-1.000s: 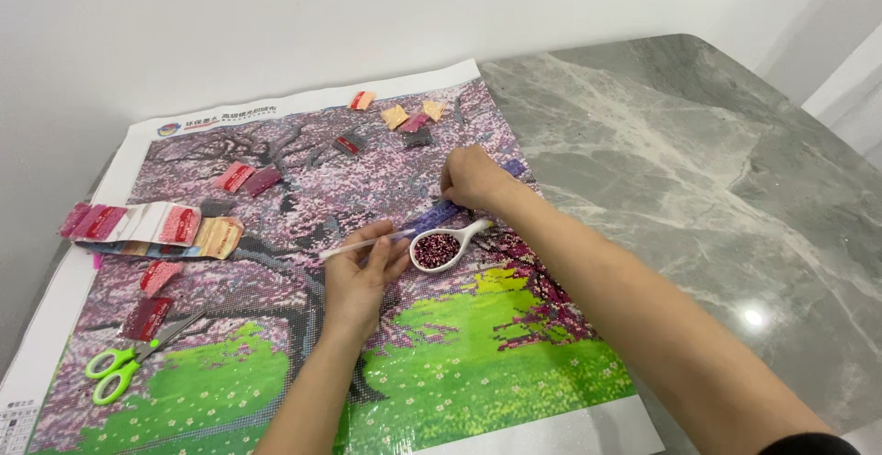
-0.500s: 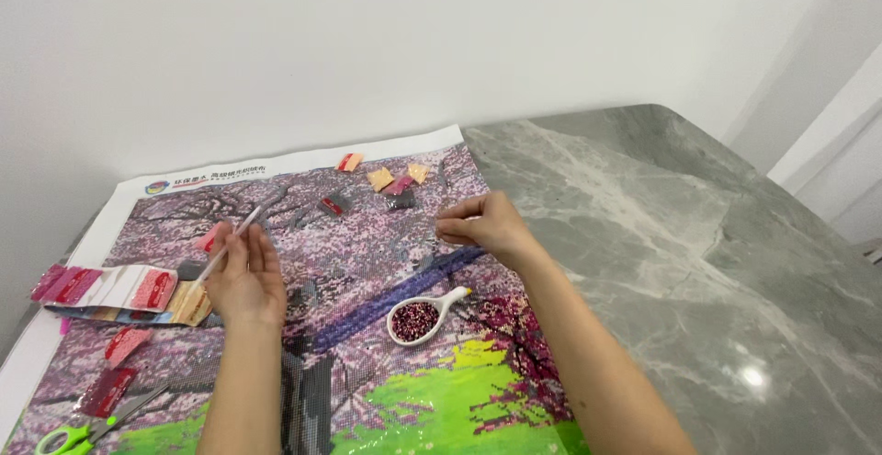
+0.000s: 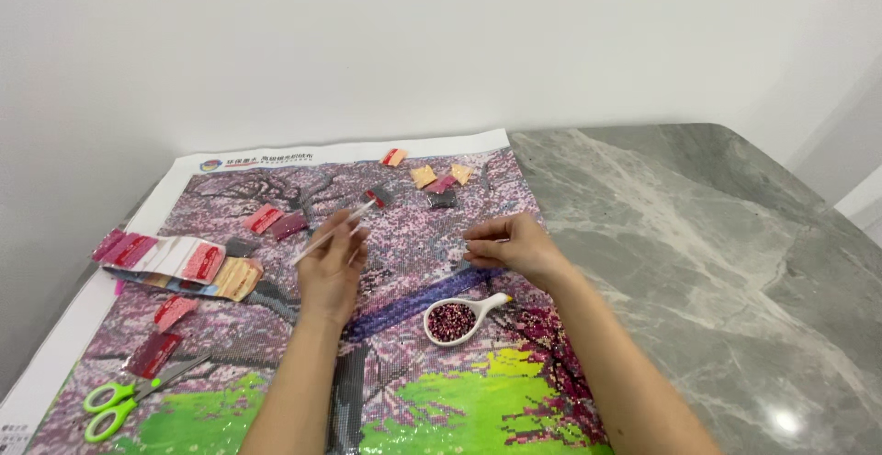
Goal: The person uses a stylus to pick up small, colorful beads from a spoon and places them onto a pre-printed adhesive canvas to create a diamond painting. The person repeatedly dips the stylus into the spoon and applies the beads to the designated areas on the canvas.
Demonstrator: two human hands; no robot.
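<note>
A large diamond-painting canvas (image 3: 413,234) of pink blossom trees over green grass lies on the grey marble table. My left hand (image 3: 333,267) holds a thin white applicator pen (image 3: 331,233) that points up and to the right over the canvas. My right hand (image 3: 514,248) rests on the canvas near its right edge, fingers curled together and pointing left, with nothing visible in it. Between and below my hands sits a small white spoon-shaped tray (image 3: 457,318) filled with dark red beads, touched by neither hand.
Several small bead packets (image 3: 432,179) lie near the canvas top, more pink and red ones (image 3: 179,260) in a row at the left. Green-handled scissors (image 3: 124,400) lie at the lower left. The marble table (image 3: 698,253) extends right; a white wall stands behind.
My left hand moved right with the pen, back toward the canvas middle. My right hand stayed near the right edge. The view shifted slightly, showing the scissors again.
</note>
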